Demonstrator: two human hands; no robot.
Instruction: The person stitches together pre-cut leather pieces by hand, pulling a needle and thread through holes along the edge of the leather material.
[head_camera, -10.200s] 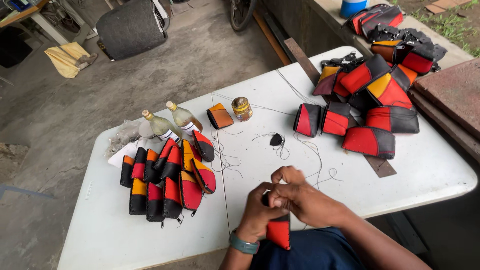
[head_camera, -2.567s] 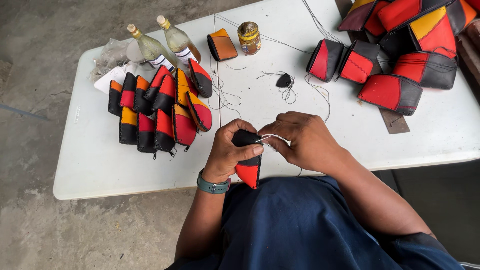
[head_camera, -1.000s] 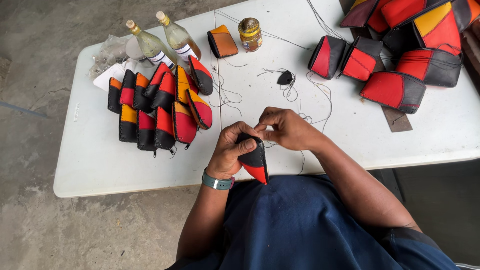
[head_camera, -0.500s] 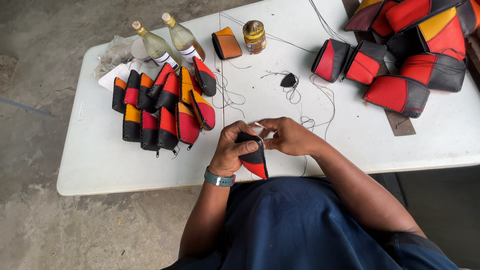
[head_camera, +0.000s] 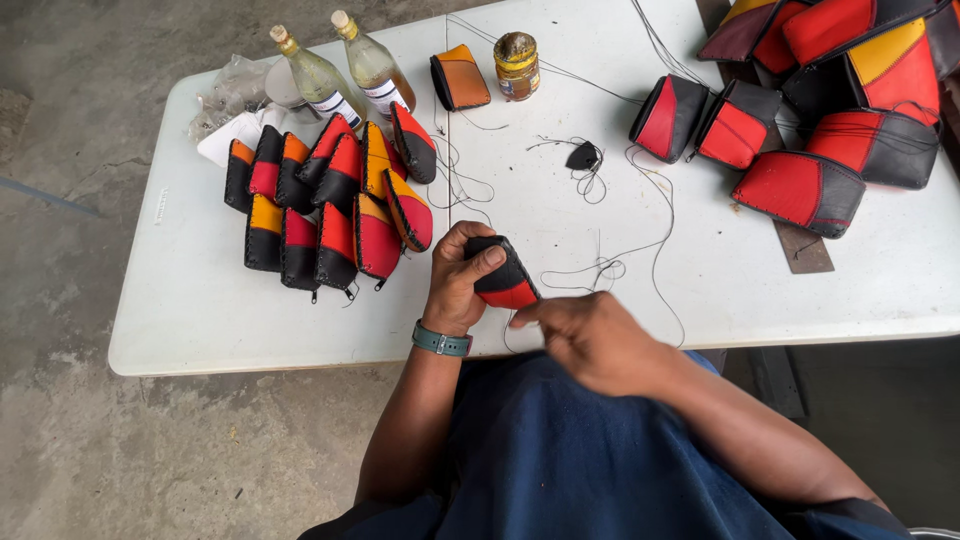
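Note:
My left hand (head_camera: 458, 283) grips a small black and red leather pouch (head_camera: 505, 281) above the near edge of the white table (head_camera: 190, 300). A teal watch sits on that wrist. My right hand (head_camera: 592, 337) is just right of and below the pouch, with its fingertips pinched together close to the pouch's lower corner. What it pinches is too thin to make out; dark thread (head_camera: 620, 262) trails over the table beside it.
A heap of finished black, red and orange pouches (head_camera: 325, 205) lies at the left, with two glass bottles (head_camera: 345, 70) behind it. A small jar (head_camera: 517, 65) and an orange pouch (head_camera: 461, 77) stand farther back. Bigger pouches (head_camera: 800, 130) crowd the right side.
My right hand has drawn back from the top of the pouch, down and to the right. The left hand keeps hold of the pouch.

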